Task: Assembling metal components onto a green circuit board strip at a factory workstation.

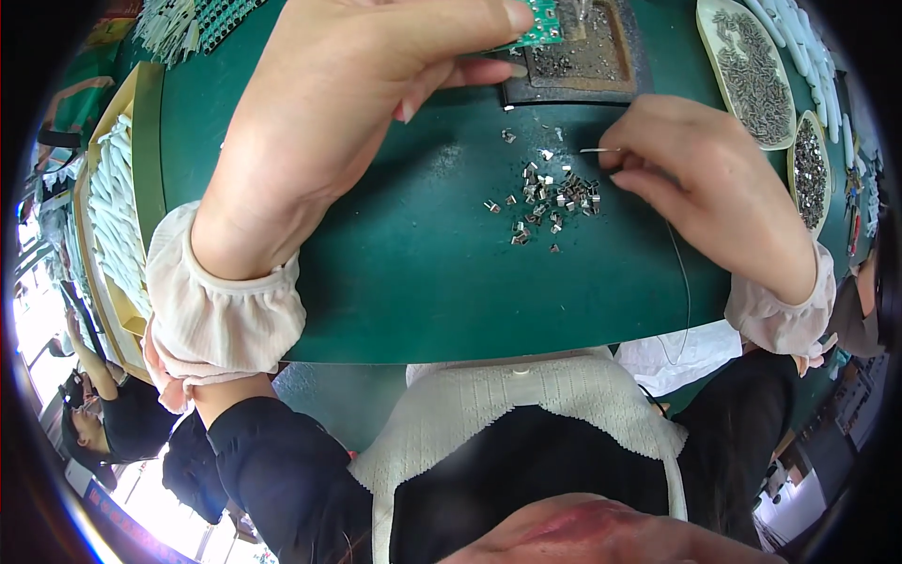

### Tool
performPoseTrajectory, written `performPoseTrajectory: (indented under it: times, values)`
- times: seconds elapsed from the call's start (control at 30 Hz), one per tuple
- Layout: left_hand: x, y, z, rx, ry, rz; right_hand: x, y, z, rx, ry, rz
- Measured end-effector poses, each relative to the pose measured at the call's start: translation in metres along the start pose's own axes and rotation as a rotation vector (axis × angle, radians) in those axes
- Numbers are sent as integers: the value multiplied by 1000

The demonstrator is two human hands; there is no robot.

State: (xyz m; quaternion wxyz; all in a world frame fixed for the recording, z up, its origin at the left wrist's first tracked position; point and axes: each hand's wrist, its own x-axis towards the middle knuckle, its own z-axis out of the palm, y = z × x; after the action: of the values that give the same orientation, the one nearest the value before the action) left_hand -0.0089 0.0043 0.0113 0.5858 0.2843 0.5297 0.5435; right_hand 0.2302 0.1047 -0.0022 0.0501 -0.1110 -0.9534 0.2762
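Closest is the person's cream and black clothing (432, 414), right by the edge of the green table (395, 310). A white cloth or bag (691, 362) sits just under the table edge, on the right. On the table lies a loose heap of tiny shiny metal bits (564, 193). Just right of the heap is the right hand (700, 160). Its thumb and first finger pinch a thin silver wire (594, 150); the tip sticks out to the left, and a long piece hangs down past the table edge. The left hand (366, 61) is higher up, with its thumb and fingers pinching a small green board (540, 26). The board is up at the top, over a dark, dirty tray (573, 97) with more bits in it. On the right are a long dish (707, 33) of small metal pins and a smaller dish (806, 117) of metal pieces. Past them lie white sticks (799, 38). Off to the left, a yellow box (146, 122) holds white, rounded things (113, 197). Farther, at the top left, are more green boards (221, 19).
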Motion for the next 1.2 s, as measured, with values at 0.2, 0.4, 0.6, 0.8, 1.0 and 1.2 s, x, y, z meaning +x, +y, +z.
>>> performPoseTrajectory:
  times: [0.2, 0.4, 0.6, 0.8, 1.0, 1.2]
  values:
    - [0, -3, -3, 50, -43, -4, 4, -4, 5, 2, -31, -45]
    - [-1, -13, -3, 91, -44, -74, 6, -12, -6, 122, -38, 40]
    - [-3, -18, -1, 44, -154, -207, 9, -12, -10, 316, 145, 97]
    - [-2, -24, -4, 82, -214, -238, 9, -16, -7, 336, 202, 200]
    - [-3, -10, 2, 86, -229, -357, 7, -14, -2, 294, 269, 154]
    - [0, -9, 1, 116, -238, -363, 6, -10, 1, 288, 320, 139]
